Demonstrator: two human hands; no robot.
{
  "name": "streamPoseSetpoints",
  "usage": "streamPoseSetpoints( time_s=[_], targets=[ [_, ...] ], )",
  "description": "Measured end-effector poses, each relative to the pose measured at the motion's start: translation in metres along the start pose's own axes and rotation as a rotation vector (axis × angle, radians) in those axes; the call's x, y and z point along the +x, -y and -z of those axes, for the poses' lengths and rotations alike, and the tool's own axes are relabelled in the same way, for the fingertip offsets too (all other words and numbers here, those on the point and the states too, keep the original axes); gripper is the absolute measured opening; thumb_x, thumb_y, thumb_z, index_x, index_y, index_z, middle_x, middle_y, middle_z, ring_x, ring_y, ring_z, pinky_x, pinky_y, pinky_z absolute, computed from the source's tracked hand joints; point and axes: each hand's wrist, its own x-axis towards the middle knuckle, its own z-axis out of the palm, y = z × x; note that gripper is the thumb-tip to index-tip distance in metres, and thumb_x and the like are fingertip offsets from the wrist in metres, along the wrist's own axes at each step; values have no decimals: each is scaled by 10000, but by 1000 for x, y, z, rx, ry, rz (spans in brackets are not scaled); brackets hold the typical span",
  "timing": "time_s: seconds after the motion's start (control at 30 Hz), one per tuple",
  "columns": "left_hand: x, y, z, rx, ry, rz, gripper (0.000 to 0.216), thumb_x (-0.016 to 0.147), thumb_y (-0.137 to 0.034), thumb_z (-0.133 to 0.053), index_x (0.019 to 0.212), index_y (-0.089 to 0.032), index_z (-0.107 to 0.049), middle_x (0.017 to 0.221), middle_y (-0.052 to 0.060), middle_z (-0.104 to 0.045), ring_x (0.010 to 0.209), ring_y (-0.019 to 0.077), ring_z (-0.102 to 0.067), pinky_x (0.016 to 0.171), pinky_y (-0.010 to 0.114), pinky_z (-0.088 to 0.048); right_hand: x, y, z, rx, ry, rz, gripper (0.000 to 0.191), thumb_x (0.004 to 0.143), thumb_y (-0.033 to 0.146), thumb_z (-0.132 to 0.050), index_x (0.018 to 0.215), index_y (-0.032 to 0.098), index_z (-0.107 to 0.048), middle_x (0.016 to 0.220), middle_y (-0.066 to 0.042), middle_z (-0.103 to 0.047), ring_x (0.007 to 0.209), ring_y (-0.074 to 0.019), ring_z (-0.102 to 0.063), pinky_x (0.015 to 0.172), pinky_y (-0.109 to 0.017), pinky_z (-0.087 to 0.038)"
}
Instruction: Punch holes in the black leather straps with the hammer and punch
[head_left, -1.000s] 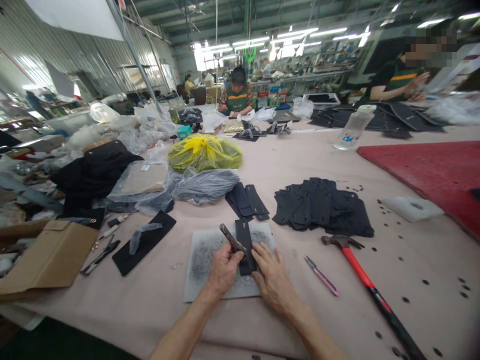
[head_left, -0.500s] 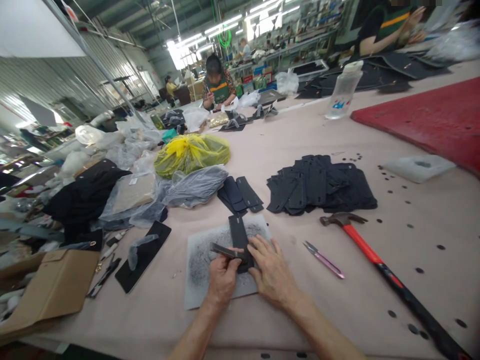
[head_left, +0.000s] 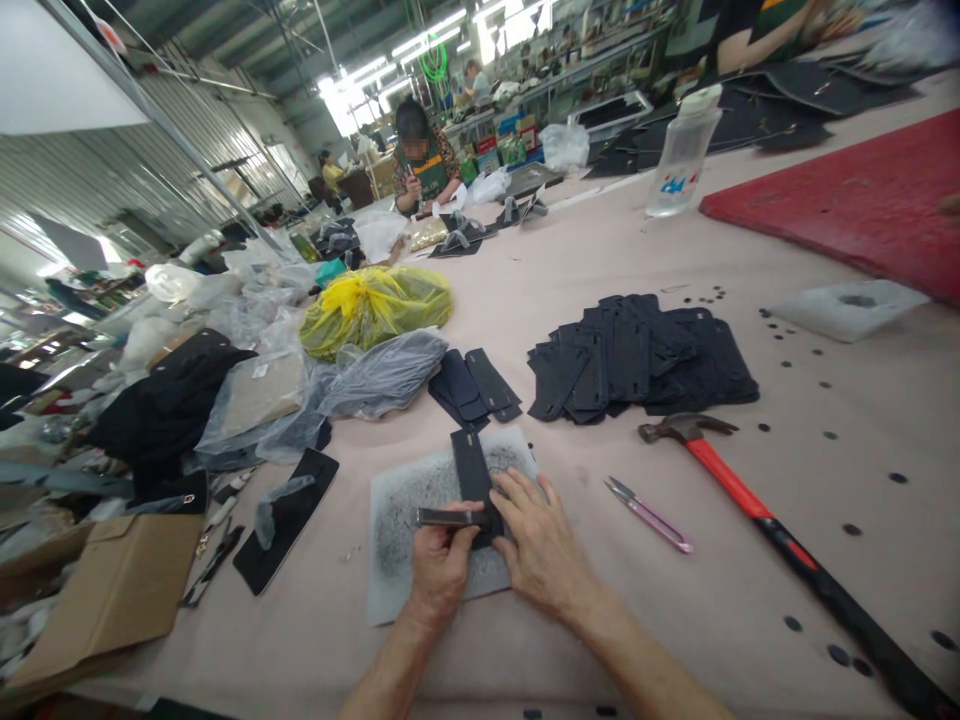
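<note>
My left hand (head_left: 439,572) is closed around a dark metal punch (head_left: 447,517), its bar lying almost level with one end at the lower part of a black strip (head_left: 470,466). The strip has a small slot near its far end and rests on a light grey board (head_left: 391,588) marked with dark specks. Flat beside the punch, my right hand (head_left: 541,552) has its fingers stretched over the strip's right edge. The punch's working tip is hidden by my hands and the strip.
Black pieces (head_left: 637,355) are piled behind my right hand, with several more strips (head_left: 474,385) left of them. Thread snips (head_left: 649,515) and a claw hammer (head_left: 750,490) lie to the right. A yellow bag (head_left: 375,308), plastic-wrapped goods and a cardboard box (head_left: 124,570) crowd the left.
The punch has turned in my left hand from a slant to nearly level. My right hand stays on the strip. The view has shifted slightly.
</note>
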Motion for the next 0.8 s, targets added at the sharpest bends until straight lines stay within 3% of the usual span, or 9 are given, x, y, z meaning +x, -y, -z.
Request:
streamPoseSetpoints(
  time_s=[0.8],
  targets=[
    [-2,-4,-1,79,1,-44,196,856,-258,-600,976,-184,-735,993,76,-738,960,232,-680,882,352,-559,0,1,2,-8,7,12,518,786,163,-535,1303,174,-528,1463,-87,-442,1402,-272,-271,1169,-516,-112]
  ],
)
